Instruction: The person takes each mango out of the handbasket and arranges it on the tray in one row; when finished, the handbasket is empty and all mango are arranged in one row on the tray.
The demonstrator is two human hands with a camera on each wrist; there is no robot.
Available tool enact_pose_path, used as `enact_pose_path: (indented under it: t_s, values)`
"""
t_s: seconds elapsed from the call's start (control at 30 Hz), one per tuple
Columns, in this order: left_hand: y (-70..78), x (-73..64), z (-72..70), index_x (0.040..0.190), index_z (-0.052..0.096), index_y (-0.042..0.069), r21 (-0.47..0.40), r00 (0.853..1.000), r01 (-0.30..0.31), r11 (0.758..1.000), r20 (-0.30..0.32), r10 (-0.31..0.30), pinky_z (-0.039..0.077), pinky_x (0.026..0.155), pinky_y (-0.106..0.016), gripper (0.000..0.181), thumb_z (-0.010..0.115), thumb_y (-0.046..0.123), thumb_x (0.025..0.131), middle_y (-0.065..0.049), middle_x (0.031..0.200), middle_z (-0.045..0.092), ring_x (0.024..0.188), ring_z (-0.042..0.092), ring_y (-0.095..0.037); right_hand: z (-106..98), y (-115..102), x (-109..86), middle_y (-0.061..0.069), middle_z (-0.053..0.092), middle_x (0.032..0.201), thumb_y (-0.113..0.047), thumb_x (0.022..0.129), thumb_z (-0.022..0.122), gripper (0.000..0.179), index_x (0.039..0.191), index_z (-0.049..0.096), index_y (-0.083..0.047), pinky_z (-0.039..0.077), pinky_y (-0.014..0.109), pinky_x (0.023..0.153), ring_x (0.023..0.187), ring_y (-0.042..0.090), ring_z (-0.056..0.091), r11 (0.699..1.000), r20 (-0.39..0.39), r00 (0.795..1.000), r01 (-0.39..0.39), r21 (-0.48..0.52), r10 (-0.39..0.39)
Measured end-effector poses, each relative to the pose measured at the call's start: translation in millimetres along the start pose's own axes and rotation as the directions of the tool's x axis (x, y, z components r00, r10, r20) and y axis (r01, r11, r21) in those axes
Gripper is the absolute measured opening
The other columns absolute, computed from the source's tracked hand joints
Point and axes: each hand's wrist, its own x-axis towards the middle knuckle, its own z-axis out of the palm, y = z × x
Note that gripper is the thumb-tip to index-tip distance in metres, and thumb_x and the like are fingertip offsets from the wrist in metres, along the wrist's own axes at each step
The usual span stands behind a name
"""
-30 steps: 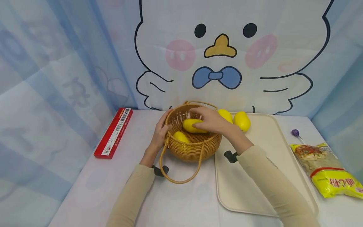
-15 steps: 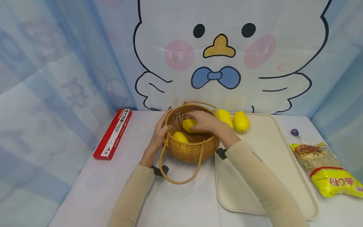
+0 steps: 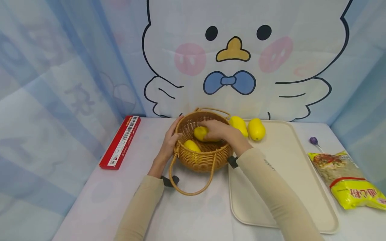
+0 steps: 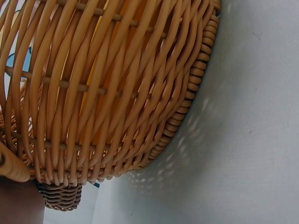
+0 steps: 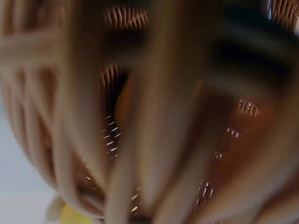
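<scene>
A round wicker basket (image 3: 199,160) stands on the table, tilted a little toward the viewer, its near handle hanging down in front. My left hand (image 3: 169,142) holds the basket's left side, the thumb at the rim and the fingers along the outside. Inside, my right hand (image 3: 215,130) reaches over the right rim and grips a yellow mango (image 3: 199,133), covering its right part. A second mango (image 3: 191,146) lies at the basket's near left. Close-up wicker wall (image 4: 107,93) fills much of the left wrist view; in the right wrist view the weave (image 5: 163,116) is blurred.
On the beige tray (image 3: 271,187) at the right, two more mangoes (image 3: 256,129) lie by the far left corner. A red pasta box (image 3: 120,142) is at the left. A lollipop (image 3: 314,140) and a yellow pasta bag (image 3: 346,180) lie at the far right.
My right hand has moved slightly left and lower into the basket, covering more of the mango it grips. The left hand and the basket have stayed in place.
</scene>
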Motion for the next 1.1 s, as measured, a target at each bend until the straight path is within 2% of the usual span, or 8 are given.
enact_pose_path:
  t_s: [0.17,0.3,0.53,0.7,0.87,1.1]
  values:
    - [0.5,-0.5,1.5,0.157,0.029,0.017,-0.011,1.000,0.005,1.000,-0.012,-0.005,0.025,0.122,-0.052,0.069,0.040,0.008,0.090,-0.007,0.165,0.025,0.152,0.025,-0.026,2,3,2.1,0.011,0.040,0.158,-0.021,0.090,0.066,0.068,0.152,0.041,-0.016,0.025,0.055,0.121,0.149,0.036,0.030,1.000,0.027,1.000,-0.012,0.003,0.012]
    - [-1.2,-0.3,1.5,0.157,0.030,0.017,-0.018,1.000,0.004,1.000,-0.017,-0.004,0.026,0.122,-0.052,0.069,0.040,0.008,0.090,-0.007,0.165,0.026,0.152,0.026,-0.027,4,3,3.5,0.010,0.041,0.157,-0.018,0.088,0.069,0.068,0.151,0.044,-0.015,0.028,0.052,0.121,0.148,0.034,0.033,1.000,0.049,0.999,-0.008,0.014,0.007]
    - [-4.1,0.3,1.2,0.157,0.031,0.018,-0.042,1.000,0.001,0.999,-0.015,-0.001,0.026,0.121,-0.053,0.069,0.041,0.008,0.089,-0.006,0.165,0.025,0.152,0.026,-0.028,11,-3,2.0,0.005,0.038,0.160,-0.015,0.088,0.069,0.072,0.153,0.040,-0.024,0.028,0.053,0.120,0.148,0.031,0.034,0.998,0.113,0.993,-0.045,0.043,0.039]
    - [-3.4,0.8,0.8,0.157,0.029,0.016,-0.053,1.000,-0.014,0.998,-0.011,0.014,0.025,0.122,-0.053,0.069,0.040,0.007,0.090,-0.013,0.165,0.023,0.152,0.025,-0.029,12,-4,1.2,0.005,0.038,0.160,-0.019,0.090,0.070,0.074,0.155,0.036,-0.026,0.029,0.053,0.120,0.148,0.031,0.034,0.996,0.131,0.990,-0.054,0.067,0.045]
    - [-4.0,1.0,0.2,0.157,0.029,0.017,-0.052,1.000,-0.004,0.999,-0.012,0.004,0.024,0.122,-0.051,0.069,0.041,0.009,0.090,-0.011,0.166,0.023,0.152,0.024,-0.026,12,-4,2.6,0.006,0.038,0.160,-0.025,0.089,0.072,0.076,0.155,0.036,-0.024,0.029,0.053,0.120,0.147,0.031,0.034,0.995,0.145,0.988,-0.057,0.085,0.045]
    - [-4.8,1.4,1.1,0.157,0.029,0.016,-0.062,1.000,-0.004,0.998,-0.010,0.004,0.024,0.123,-0.051,0.068,0.040,0.008,0.091,-0.009,0.166,0.024,0.152,0.024,-0.026,14,-1,5.9,0.006,0.039,0.159,-0.025,0.087,0.074,0.079,0.156,0.035,-0.024,0.030,0.053,0.120,0.146,0.031,0.037,0.994,0.151,0.987,-0.060,0.086,0.046]
